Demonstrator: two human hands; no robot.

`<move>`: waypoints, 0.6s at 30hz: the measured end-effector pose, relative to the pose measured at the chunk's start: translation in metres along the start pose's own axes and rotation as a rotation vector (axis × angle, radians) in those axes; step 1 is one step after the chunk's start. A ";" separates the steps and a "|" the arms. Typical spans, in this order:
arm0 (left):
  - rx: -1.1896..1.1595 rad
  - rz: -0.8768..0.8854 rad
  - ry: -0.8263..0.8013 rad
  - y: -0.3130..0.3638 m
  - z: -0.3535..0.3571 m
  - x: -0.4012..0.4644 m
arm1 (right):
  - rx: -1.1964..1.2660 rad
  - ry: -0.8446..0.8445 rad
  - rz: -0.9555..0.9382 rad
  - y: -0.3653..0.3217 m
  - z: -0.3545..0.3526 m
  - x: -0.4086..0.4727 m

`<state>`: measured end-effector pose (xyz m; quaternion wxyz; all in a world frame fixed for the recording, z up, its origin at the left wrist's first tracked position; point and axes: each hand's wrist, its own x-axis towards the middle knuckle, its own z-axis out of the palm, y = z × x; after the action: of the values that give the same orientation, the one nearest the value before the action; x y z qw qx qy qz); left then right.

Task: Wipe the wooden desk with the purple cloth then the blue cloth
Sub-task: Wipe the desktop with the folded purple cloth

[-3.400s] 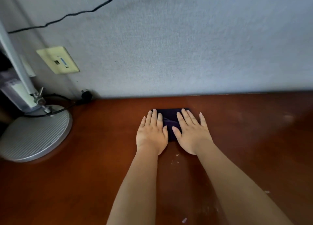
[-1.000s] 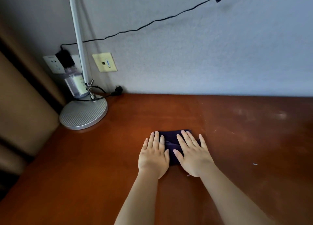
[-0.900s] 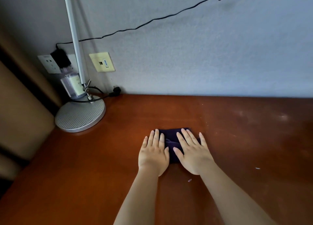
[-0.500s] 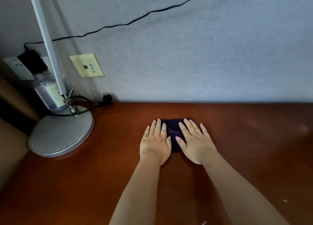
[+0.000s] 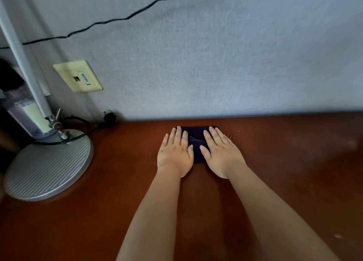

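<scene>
The wall [image 5: 216, 54] is your landmark: pale, finely textured, rising straight from the back edge of the tabletop [image 5: 78, 221], a smooth reddish-brown wood with a dull sheen and a few pale specks toward its right side. To the left, close to the wall, stands the lamp [image 5: 47, 162], its round ribbed metal base flat on the wood and its grey pole slanting up. A cord [image 5: 110, 21] droops across the wall, and a cream socket plate [image 5: 78, 76] sits low on it.

You have the cloth [image 5: 196, 143], dark purple, soft and folded into a small pad, pushed almost to the foot of the wall. Your left hand [image 5: 174, 152] and right hand [image 5: 222, 152] lie flat on it side by side, fingers straight and pointing at the wall, palms pressing down. That flat two-handed press likely spreads weight evenly so the pad drags without bunching. No blue cloth is in view, so you seem to be on the first wipe.
</scene>
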<state>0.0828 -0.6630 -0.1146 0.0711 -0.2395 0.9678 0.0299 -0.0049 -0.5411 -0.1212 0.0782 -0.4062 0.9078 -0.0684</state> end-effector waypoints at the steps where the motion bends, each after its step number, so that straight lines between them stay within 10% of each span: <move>1: -0.008 -0.001 0.001 0.001 0.000 -0.003 | 0.003 0.003 -0.001 0.000 0.000 -0.003; 18: -0.012 -0.054 -0.021 0.031 0.013 -0.108 | -0.025 -0.030 -0.066 -0.006 0.008 -0.102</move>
<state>0.1647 -0.5849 -0.1106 0.0809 -0.2657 0.9600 0.0362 0.0686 -0.4693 -0.1187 0.0845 -0.4379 0.8935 -0.0538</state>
